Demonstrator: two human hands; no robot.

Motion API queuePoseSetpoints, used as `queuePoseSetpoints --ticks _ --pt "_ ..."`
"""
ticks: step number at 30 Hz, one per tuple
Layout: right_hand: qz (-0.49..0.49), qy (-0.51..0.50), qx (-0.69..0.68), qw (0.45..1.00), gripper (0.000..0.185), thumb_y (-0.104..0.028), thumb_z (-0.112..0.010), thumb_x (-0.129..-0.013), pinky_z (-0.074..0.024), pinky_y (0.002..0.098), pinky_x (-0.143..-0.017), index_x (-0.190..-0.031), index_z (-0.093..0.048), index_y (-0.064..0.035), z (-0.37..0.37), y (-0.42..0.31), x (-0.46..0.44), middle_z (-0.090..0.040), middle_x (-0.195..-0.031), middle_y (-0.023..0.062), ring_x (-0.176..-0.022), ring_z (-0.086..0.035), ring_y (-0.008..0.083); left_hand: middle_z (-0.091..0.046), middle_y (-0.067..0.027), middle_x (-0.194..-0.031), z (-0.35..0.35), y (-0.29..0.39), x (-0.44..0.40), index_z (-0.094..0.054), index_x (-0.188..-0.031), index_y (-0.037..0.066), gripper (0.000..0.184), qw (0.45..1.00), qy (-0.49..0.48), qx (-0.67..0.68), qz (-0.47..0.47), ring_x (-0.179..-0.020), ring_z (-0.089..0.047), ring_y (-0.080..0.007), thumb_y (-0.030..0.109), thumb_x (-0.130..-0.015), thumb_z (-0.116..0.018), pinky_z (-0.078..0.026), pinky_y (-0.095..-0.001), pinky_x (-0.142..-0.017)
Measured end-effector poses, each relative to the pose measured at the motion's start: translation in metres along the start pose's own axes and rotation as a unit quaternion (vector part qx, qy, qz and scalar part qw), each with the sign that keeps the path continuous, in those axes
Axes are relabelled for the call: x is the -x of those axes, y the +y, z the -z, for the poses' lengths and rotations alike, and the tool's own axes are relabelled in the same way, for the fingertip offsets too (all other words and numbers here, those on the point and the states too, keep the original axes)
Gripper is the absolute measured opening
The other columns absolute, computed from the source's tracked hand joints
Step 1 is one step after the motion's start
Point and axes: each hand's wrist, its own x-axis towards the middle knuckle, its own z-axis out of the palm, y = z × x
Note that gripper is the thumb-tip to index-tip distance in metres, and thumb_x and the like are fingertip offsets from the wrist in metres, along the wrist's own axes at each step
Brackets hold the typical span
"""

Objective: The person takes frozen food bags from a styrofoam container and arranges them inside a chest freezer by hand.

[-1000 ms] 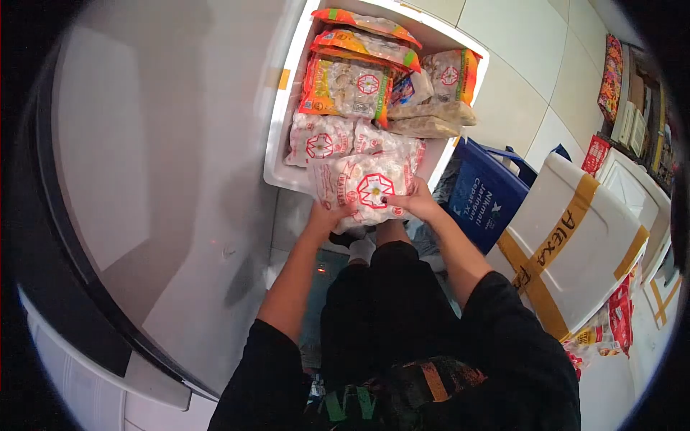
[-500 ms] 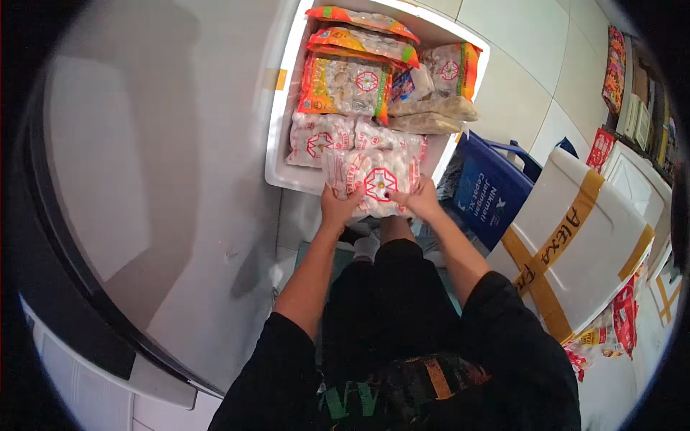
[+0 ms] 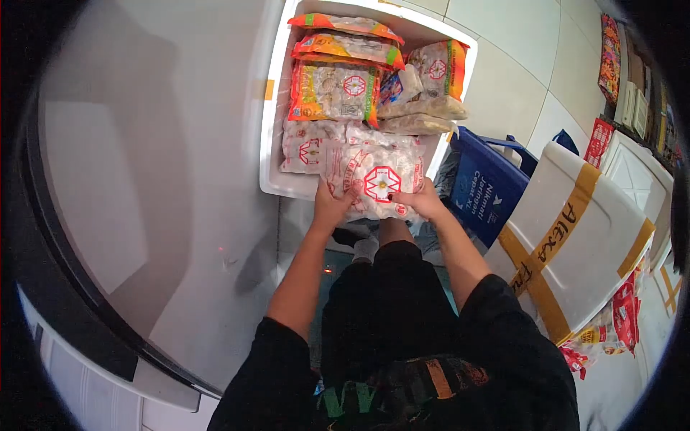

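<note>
A clear plastic bag of white balls (image 3: 363, 183) with a red octagon logo is held between both my hands. My left hand (image 3: 333, 203) grips its left edge, thumb on the front. On the opposite side, my right hand (image 3: 425, 200) has its thumb pressed near the logo. The bag is over the near end of a white foam box (image 3: 270, 154). Similar bags of white balls (image 3: 305, 147) lie inside, partly covered by the held one. Farther back in the box are orange-edged packs (image 3: 334, 90) and beige flat packs (image 3: 424, 115).
A blue bag with white lettering (image 3: 480, 190) stands right of the box. Beside it leans a taped white foam lid or box (image 3: 575, 237). Red food packs (image 3: 625, 316) lie at the lower right. A large pale panel with a dark edge (image 3: 180, 251) fills the left.
The held bag has tilted a little, its right side lower, and still rests between both hands. The foam box appears slightly farther left in view.
</note>
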Motion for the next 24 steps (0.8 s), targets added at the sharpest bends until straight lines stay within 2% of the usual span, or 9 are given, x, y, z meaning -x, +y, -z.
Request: queuePoseSetpoints --ticks 2,3,4,9,12,17,20,22,24 --pt "0.044 0.009 0.022 0.999 0.039 -0.01 -0.074 -0.056 -0.0459 0.0273 -0.066 -0.089 -0.058 0.0012 0.004 0.002 0.0 -0.061 -0.079 0.0075 -0.07 -0.058 0.0143 -0.05 -0.0132 -0.105 -0.007 0.03 0.005 -0.036 -0.116 -0.001 0.071 0.964 0.093 -0.218 -0.123 -0.093 -0.051 -0.0247 0.024 -0.062 -0.073 -0.04 -0.0345 -0.081" --pt "0.043 0.011 0.021 0.999 0.039 -0.01 -0.074 -0.056 -0.0459 0.0273 -0.066 -0.089 -0.058 0.0012 0.005 -0.006 0.002 -0.061 -0.079 0.0075 -0.07 -0.058 0.0143 -0.051 -0.0156 -0.103 -0.011 0.049 0.008 -0.035 -0.116 -0.003 0.078 0.857 0.18 -0.42 -0.237 -0.093 -0.05 -0.027 0.027 -0.056 -0.076 -0.038 -0.0379 -0.083" --pt "0.108 0.019 0.188 0.976 0.043 -0.014 -0.074 -0.052 -0.0463 0.0293 -0.065 -0.088 -0.057 0.0016 0.004 -0.023 0.004 -0.061 -0.075 0.0105 -0.068 -0.058 0.019 -0.051 -0.0156 -0.103 -0.014 0.064 0.009 -0.035 -0.116 -0.003 0.078 0.858 0.179 -0.42 -0.236 -0.093 -0.05 -0.027 0.027 -0.056 -0.076 -0.038 -0.0379 -0.083" --pt "0.242 -0.081 0.548 0.796 0.044 -0.023 -0.069 -0.044 -0.0457 0.0384 -0.059 -0.075 -0.052 0.0024 -0.023 -0.068 0.013 -0.055 -0.066 0.0218 -0.065 -0.055 0.0381 -0.056 -0.0114 -0.098 -0.019 0.087 0.002 -0.045 -0.112 0.004 0.08 0.9 -0.162 -0.357 -0.19 -0.093 -0.051 -0.027 0.032 -0.046 -0.08 -0.036 -0.037 -0.086" --pt "0.201 -0.073 0.539 0.815 0.038 -0.013 -0.068 -0.044 -0.0457 0.0394 -0.062 -0.075 -0.052 0.0025 -0.036 -0.093 0.031 -0.055 -0.068 0.0215 -0.068 -0.056 0.0362 -0.059 -0.0092 -0.09 -0.015 0.103 0.0 -0.053 -0.102 0.006 0.067 0.953 -0.218 -0.193 -0.085 -0.085 -0.056 -0.02 0.03 -0.046 -0.081 -0.042 -0.0319 -0.078" --pt "0.213 -0.048 0.526 0.822 0.049 -0.018 -0.068 -0.044 -0.0453 0.0394 -0.062 -0.086 -0.054 0.003 -0.04 -0.096 0.041 -0.055 -0.067 0.0204 -0.067 -0.055 0.0378 -0.06 -0.0085 -0.083 -0.012 0.097 0.006 -0.056 -0.093 0.004 0.053 0.952 -0.205 -0.187 -0.125 -0.076 -0.058 -0.0143 0.025 -0.05 -0.08 -0.046 -0.0273 -0.069" --pt "0.209 -0.056 0.527 0.822 0.071 -0.019 -0.072 -0.046 -0.0425 0.0377 -0.077 -0.109 -0.045 0.0028 -0.042 -0.109 0.046 -0.054 -0.093 0.0229 -0.09 -0.052 0.0368 -0.061 -0.0081 -0.083 -0.006 0.075 0.005 -0.056 -0.09 0.001 0.047 0.972 -0.135 -0.155 -0.109 -0.075 -0.058 -0.0137 0.02 -0.053 -0.079 -0.047 -0.0266 -0.068" --pt "0.366 0.057 0.437 0.82 0.094 -0.021 -0.077 -0.046 -0.0317 0.0376 -0.092 -0.124 -0.028 0.0009 -0.036 -0.116 0.05 -0.038 -0.122 0.022 -0.113 -0.037 0.0343 -0.061 -0.0081 -0.083 -0.003 0.071 0.008 -0.056 -0.089 0.0 0.045 0.984 -0.086 -0.117 -0.106 -0.074 -0.058 -0.0133 0.018 -0.055 -0.078 -0.047 -0.0261 -0.067" --pt "0.35 0.05 0.386 0.852 0.108 -0.026 -0.079 -0.045 -0.0238 0.037 -0.098 -0.129 -0.017 0.0001 -0.025 -0.1 0.042 -0.024 -0.132 0.0176 -0.121 -0.027 0.0279 -0.06 -0.0078 -0.082 0.0 0.072 0.013 -0.056 -0.09 -0.001 0.04 0.996 -0.024 0.079 0.013 -0.074 -0.057 -0.0137 0.014 -0.059 -0.076 -0.048 -0.0262 -0.067"
